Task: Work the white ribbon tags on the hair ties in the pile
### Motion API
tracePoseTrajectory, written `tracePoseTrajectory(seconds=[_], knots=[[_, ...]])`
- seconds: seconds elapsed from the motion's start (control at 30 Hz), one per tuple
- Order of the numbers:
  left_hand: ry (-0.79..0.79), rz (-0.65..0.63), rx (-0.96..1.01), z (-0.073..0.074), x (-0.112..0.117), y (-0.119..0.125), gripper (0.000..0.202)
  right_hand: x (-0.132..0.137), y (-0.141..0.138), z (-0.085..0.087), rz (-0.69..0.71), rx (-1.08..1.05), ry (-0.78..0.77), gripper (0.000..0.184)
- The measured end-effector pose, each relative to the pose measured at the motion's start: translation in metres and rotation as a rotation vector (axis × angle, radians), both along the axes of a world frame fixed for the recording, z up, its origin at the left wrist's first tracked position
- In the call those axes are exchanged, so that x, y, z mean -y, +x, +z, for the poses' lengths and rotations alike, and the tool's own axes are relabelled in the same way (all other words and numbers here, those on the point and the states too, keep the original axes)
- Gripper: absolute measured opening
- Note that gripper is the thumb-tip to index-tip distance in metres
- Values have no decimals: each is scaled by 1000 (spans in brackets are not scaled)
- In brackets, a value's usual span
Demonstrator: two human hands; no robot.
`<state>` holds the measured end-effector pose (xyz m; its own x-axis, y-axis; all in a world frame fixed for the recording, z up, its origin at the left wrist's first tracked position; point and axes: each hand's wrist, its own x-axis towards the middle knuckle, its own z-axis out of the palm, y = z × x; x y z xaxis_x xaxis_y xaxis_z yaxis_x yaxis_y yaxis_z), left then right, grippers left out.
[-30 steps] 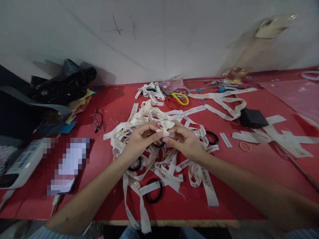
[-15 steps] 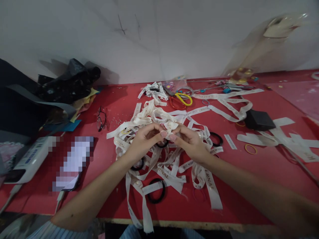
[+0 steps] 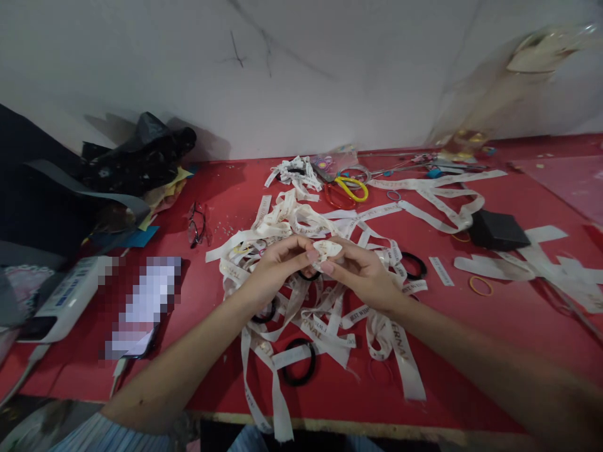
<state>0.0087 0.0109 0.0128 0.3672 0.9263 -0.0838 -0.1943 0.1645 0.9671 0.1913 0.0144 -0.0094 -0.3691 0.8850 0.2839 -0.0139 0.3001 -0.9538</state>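
Between my fingertips is a small folded piece of white ribbon [image 3: 328, 250], raised a little over the pile. My left hand [image 3: 282, 263] pinches its left side, thumb against fingers. From the other side my right hand [image 3: 362, 270] closes on it as well. Beneath both hands spreads a tangle of cream printed ribbons [image 3: 301, 216], some lettered "BEST WISHES" and "ETERNAL". A black hair tie [image 3: 311, 274] shows partly behind my left thumb; another black hair tie [image 3: 299, 362] lies at the front of the pile.
Red- and yellow-handled scissors [image 3: 351, 188] lie behind the pile. On the left are a phone [image 3: 146, 307], a white device [image 3: 70, 301] with a cable, and eyeglasses [image 3: 196, 225]. A black box [image 3: 499, 230] and more ribbon lie right. The red table [image 3: 211, 376] meets a wall behind.
The folded ribbon piece has turned between my fingers and shows a broader white face. Both hands keep their pinch. The whole view has shifted slightly.
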Motion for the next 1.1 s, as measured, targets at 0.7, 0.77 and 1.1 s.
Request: tracePoseTrajectory(seconds=[0.7,0.77,1.1], knots=[[-255,-23,215,3,-4,-2,20,1,0,2,-14,40,-15,28],[-309,-52,245,4,-4,-2,20,0,0,3,-3,51,20,26],[-23,15,-25,-4,-6,0,18,-1,-1,1,-41,76,-28,27]])
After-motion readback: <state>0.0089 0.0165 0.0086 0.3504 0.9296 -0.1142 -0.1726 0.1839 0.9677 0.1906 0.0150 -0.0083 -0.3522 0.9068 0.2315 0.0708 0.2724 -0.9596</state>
